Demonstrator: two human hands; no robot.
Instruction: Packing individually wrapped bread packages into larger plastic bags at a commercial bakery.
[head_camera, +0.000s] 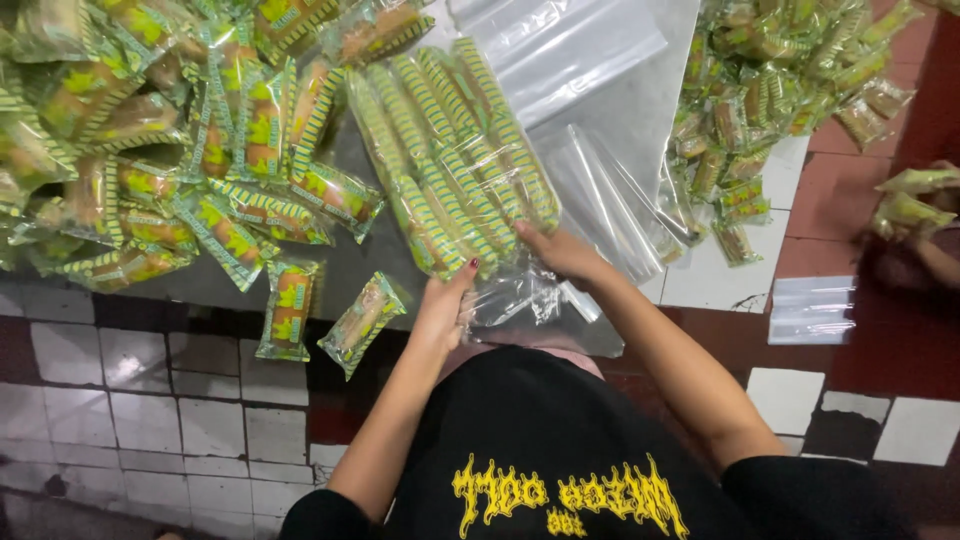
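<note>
Filled clear bag (455, 165) directly ahead of both hands, long axis running away from the body and leaning slightly left, open mouth at the near end. Inside the bag: long rows of green-and-yellow striped snack packets, about five rows side by side; exact packet count impossible to tell through the plastic.

Left hand (443, 305) closed around the crumpled plastic at the bag's mouth, at its near left corner. Right hand (562, 252) at the bag's near right corner, fingers curled onto the plastic and the end of the outermost row, grip looking partly closed. Both about equally near; right slightly further up the bag.

Left of the bag: loose packet heap (150, 130), far too many to count, plus two stray packets (330, 315) near-left of the bag's mouth. Right of the bag: stack of empty clear bags (600, 190), then a second packet heap (780, 90). Further right, another person's hand (925, 200) with packets. Everything on a tiled floor (150, 400).
</note>
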